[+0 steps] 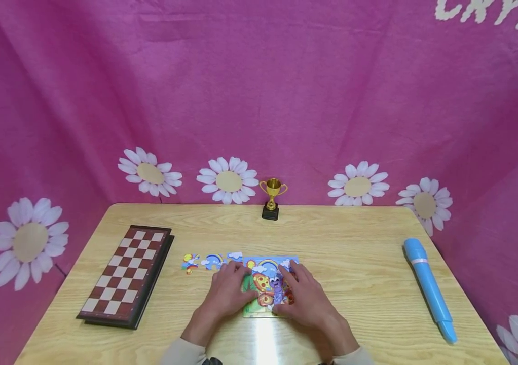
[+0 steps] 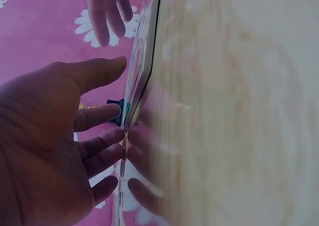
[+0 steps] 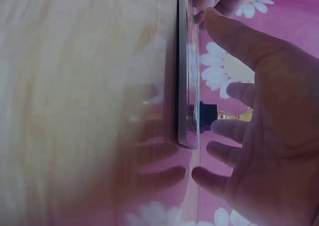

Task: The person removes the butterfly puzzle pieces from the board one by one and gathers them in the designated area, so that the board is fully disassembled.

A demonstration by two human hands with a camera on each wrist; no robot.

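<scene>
A jigsaw board (image 1: 251, 308) with a colourful butterfly picture lies flat near the front of the table, between my two hands. Over its left side is my left hand (image 1: 226, 290), its fingers relaxed and spread and the thumb above the picture. My right hand (image 1: 310, 298) reaches over the right side, fingers loosely extended and covering part of the picture. In the left wrist view, the left fingertips (image 2: 117, 136) come right at the board's edge. From the right wrist, the board (image 3: 184, 86) appears edge-on, with the right thumb (image 3: 234, 36) close over it.
Several loose jigsaw pieces (image 1: 214, 261) lie left of the board, partly behind the left hand. A folded chessboard (image 1: 124, 276) sits at the left, a small gold trophy (image 1: 271, 195) at the back, and a blue pen-shaped object (image 1: 430, 286) at the right. A pink daisy-patterned cloth (image 1: 286, 101) hangs behind.
</scene>
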